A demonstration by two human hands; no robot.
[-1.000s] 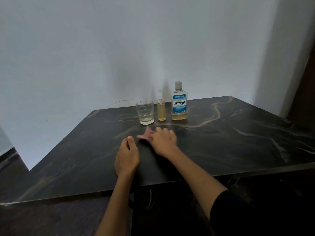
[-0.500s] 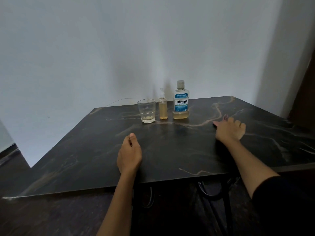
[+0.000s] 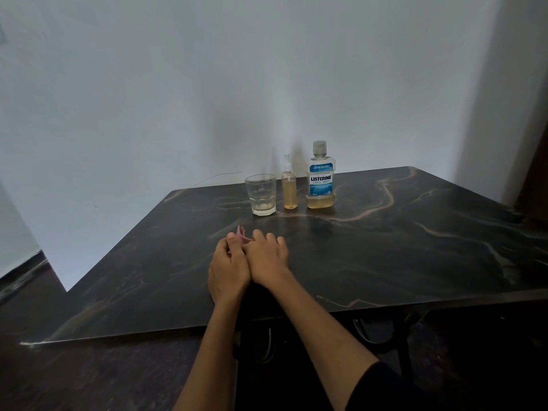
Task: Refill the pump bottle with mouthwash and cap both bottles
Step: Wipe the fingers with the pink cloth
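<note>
- A small pink thing (image 3: pixel 240 232) is peeking out from between the two hands; most of it is being covered by the fingers, so what it is cannot be made out.
- The left hand (image 3: pixel 228 269) and right hand (image 3: pixel 267 258) are lying side by side on the dark marbled table (image 3: pixel 415 247), touching along their inner edges; fingers of both are closing around the pink thing, though how firmly each is pinching it is hard to tell.
- The right forearm is running off the lower edge, ending in a dark sleeve (image 3: pixel 382 387).
- The pump head on the pump bottle (image 3: pixel 289 189) is showing only faintly against the pale wall (image 3: pixel 178 99).
- Half a second ago the right hand was resting flat far out on the table's right side; it is now sitting back at the middle against the left hand, which has shifted slightly forward.
- The pump bottle is standing upright at the far edge of the table, nearly full of amber liquid, between a drinking glass (image 3: pixel 261 194) and the mouthwash bottle (image 3: pixel 321 176).
- The mouthwash bottle is wearing its clear cap and a blue label, with only a low band of amber liquid at its base.
</note>
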